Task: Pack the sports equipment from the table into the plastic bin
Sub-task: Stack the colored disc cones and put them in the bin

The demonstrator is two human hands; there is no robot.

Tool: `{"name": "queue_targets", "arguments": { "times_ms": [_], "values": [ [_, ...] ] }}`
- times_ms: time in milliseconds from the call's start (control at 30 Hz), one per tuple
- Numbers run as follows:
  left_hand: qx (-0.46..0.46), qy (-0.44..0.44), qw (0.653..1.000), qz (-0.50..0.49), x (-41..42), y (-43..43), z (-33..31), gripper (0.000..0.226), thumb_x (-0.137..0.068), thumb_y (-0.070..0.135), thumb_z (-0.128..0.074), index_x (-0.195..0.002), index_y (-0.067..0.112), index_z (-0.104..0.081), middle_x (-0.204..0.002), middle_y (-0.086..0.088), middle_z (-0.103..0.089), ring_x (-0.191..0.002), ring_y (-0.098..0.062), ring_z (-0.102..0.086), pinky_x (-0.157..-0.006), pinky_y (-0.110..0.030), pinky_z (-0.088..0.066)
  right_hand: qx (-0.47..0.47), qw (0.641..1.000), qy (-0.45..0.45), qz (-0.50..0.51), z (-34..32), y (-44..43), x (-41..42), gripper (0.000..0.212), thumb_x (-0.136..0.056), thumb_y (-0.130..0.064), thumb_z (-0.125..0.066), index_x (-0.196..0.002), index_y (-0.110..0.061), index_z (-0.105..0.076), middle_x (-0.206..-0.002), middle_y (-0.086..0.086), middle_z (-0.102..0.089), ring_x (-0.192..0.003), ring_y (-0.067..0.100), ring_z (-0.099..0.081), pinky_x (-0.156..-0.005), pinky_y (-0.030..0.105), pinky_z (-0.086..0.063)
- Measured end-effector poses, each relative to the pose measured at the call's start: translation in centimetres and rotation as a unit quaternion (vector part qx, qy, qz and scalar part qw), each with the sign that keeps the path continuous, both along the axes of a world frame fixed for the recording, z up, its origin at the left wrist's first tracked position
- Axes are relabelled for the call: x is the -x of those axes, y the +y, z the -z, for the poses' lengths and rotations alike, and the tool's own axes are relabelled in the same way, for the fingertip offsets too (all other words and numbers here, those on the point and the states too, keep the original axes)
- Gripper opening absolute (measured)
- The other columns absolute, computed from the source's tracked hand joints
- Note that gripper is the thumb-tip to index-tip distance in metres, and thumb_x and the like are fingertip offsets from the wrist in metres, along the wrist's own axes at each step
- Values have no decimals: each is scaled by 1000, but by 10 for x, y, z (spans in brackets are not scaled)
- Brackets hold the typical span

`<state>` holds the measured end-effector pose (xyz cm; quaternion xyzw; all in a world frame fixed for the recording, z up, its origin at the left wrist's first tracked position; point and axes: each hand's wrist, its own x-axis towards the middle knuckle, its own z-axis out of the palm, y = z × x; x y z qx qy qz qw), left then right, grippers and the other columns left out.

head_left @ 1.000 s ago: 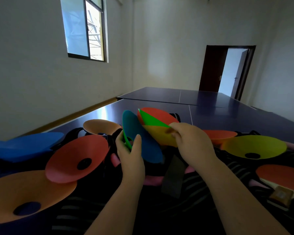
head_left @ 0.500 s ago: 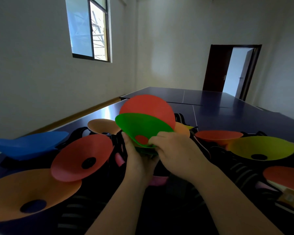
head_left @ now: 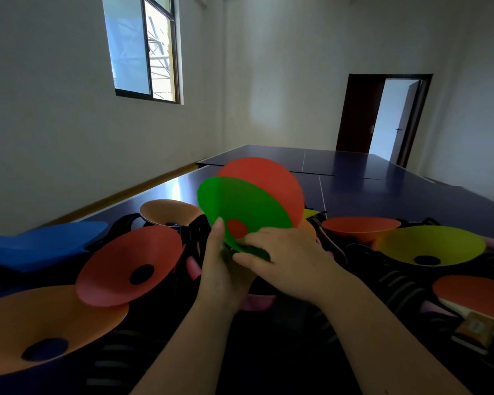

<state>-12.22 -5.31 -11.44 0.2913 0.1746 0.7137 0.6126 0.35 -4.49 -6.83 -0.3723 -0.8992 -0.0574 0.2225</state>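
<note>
Writing: only a small label on the paddle (head_left: pixel 474 325) handle at 4 o'clock, too blurred to read. Both hands hold a green cone (head_left: pixel 240 206) up at centre, above the table (head_left: pixel 382 201), its mouth tilted toward the camera. A red cone (head_left: pixel 271 178) is nested behind it, with its rim showing past the green edge at 12 to 1 o'clock. Left hand (head_left: pixel 226 269) cups the stack from below, thumb straight along the green rim, fingers hidden behind. Right hand (head_left: pixel 291 263) pinches the near green rim, fingers curled over it. Loose cones ring the hands: orange cone (head_left: pixel 40 317) at 8 o'clock, salmon cone (head_left: pixel 126 260) overlapping its rim, blue cone (head_left: pixel 40 243) at 9, yellow cone (head_left: pixel 428 243) at 3. Dark striped straps (head_left: pixel 397 283) lie under them. Beyond the cones, open tabletop runs toward the door (head_left: pixel 388 118) at 1 o'clock. Table's left edge slants from 9 to 11 o'clock.
</note>
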Motion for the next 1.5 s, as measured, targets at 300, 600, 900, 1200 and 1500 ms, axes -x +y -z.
{"name": "queue_targets", "arguments": {
  "times_ms": [300,600,900,1200,1500],
  "values": [
    [84,-32,994,-65,1,6,4,39,-94,35,-32,-112,24,-64,-111,-10,-66,-102,-33,-60,-90,-53,-49,-78,892,386,223,7,30,-34,32,-92,-35,-63,-121,-21,-61,-110,-4,-52,-104,15,-50,-89,30,-38],
    [83,-12,995,-54,1,7,5,39,-94,36,-31,-101,26,-68,-101,-8,-68,-100,-33,-60,-90,-53,-45,283,699,652,70,18,46,-44,67,-99,-15,-57,-150,-45,-27,-115,28,-62,-103,45,-63,-92,48,-52],
    [64,-16,997,-50,-1,6,6,47,-100,47,-34,-125,23,-65,-123,-11,-69,-112,-33,-62,-99,-51,-47,141,831,534,69,19,45,-48,72,-88,0,-68,-144,-31,-37,-105,-8,-61,-83,-5,-64,-60,9,-49],
    [51,-16,997,-59,-2,8,3,47,-102,43,-36,-135,18,-60,-120,-9,-70,-110,-30,-64,-90,-43,-53,37,874,447,186,17,48,-47,18,-100,-20,-55,-113,-13,-65,-98,-3,-66,-84,9,-59,-64,13,-37],
    [62,16,998,-29,-5,7,3,49,-97,54,-39,-118,21,-70,-117,-9,-72,-99,-27,-68,-90,-44,-51,115,853,457,224,24,53,-42,10,-94,-28,-58,-92,-22,-66,-86,6,-63,-64,18,-57,-52,28,-38]
  ]
}}
